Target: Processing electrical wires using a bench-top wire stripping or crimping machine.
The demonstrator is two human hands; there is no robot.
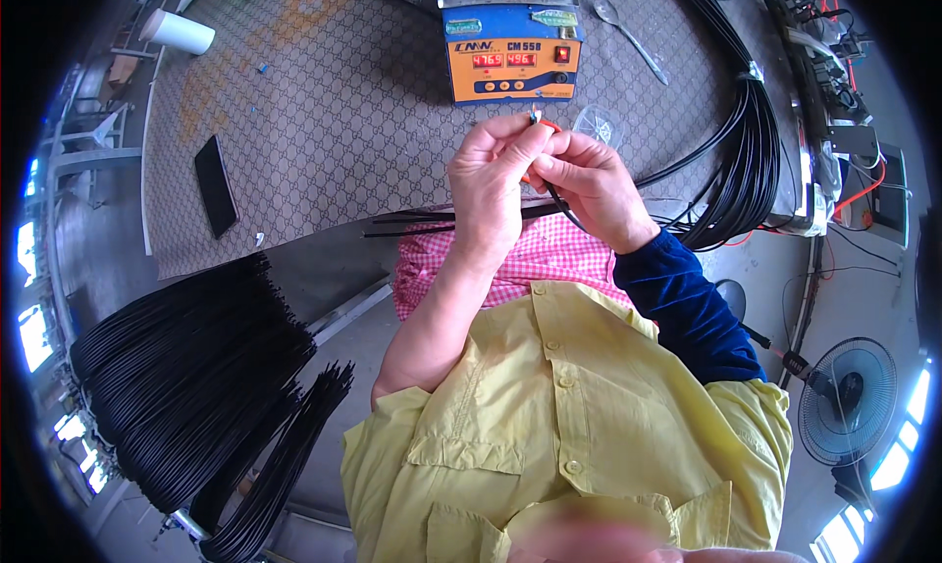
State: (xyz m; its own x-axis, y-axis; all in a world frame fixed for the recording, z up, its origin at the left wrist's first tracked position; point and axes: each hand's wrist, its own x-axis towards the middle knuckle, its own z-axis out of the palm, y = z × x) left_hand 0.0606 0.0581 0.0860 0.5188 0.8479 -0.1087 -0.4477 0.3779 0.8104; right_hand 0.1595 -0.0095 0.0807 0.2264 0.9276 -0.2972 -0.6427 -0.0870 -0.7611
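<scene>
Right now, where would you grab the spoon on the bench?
By the thin handle of the spoon, near its lower end, coming from above. It lies flat on the patterned mat, bowl toward the far edge, handle slanting clear to the right of the orange device. Both hands are occupied with a black cable.

Left hand (491, 176) and right hand (589, 185) meet above the patterned table mat (324, 102), pinching the end of a black cable (549, 195). An orange-and-blue solder pot (510, 53) stands just beyond. Black cable bundles (186, 377) hang at lower left.
</scene>
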